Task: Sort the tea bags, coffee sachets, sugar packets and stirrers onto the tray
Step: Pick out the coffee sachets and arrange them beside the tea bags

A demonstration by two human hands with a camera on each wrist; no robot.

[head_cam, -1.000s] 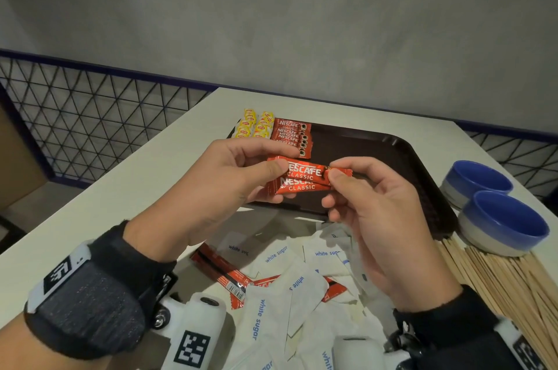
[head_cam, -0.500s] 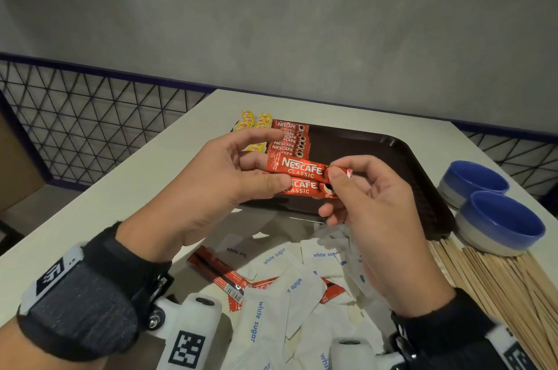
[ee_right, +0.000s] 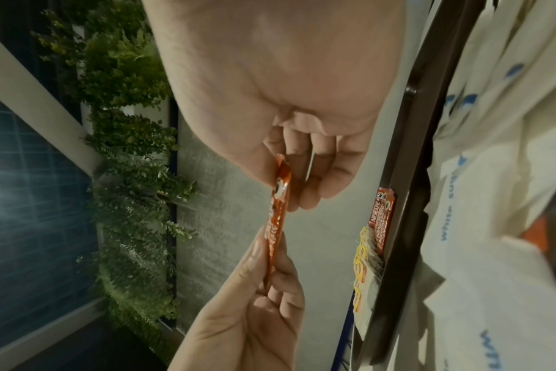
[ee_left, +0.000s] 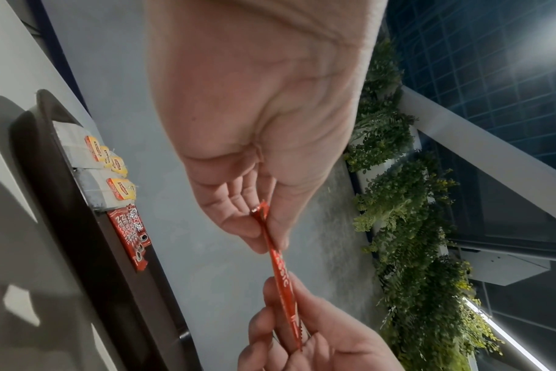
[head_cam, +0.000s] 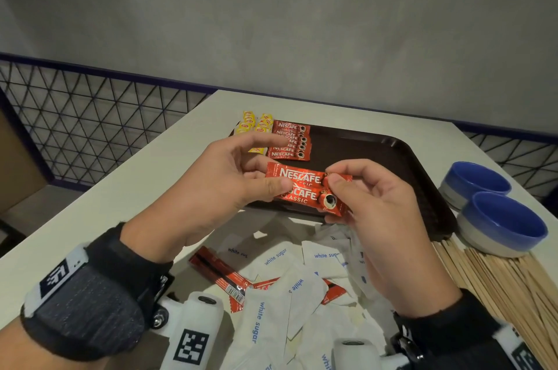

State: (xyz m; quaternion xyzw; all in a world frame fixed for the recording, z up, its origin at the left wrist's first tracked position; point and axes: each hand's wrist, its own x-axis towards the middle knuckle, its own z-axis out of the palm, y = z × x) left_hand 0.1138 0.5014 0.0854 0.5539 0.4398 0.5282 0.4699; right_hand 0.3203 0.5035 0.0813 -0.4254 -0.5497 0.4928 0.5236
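Two red coffee sachets (head_cam: pixel 305 187) are held flat between both hands above the near edge of the dark brown tray (head_cam: pixel 401 164). My left hand (head_cam: pixel 268 185) pinches their left end, thumb on top. My right hand (head_cam: pixel 333 185) pinches the right end, seen edge-on in the right wrist view as coffee sachets (ee_right: pixel 278 208) and in the left wrist view as coffee sachets (ee_left: pixel 278 271). A stack of coffee sachets (head_cam: pixel 290 141) and yellow tea bags (head_cam: pixel 255 123) lie at the tray's far left corner.
White sugar packets (head_cam: pixel 287 288) with a few more red sachets (head_cam: pixel 220 276) are heaped on the white table (head_cam: pixel 145 176) below my hands. Wooden stirrers (head_cam: pixel 498 282) lie at the right, beside two blue bowls (head_cam: pixel 501 221). A mesh railing runs behind the table.
The two held sachets have slid apart a little, the lower one now showing its cup picture. Both hands lifted slightly toward the tray; the left index finger has raised off the sachets.
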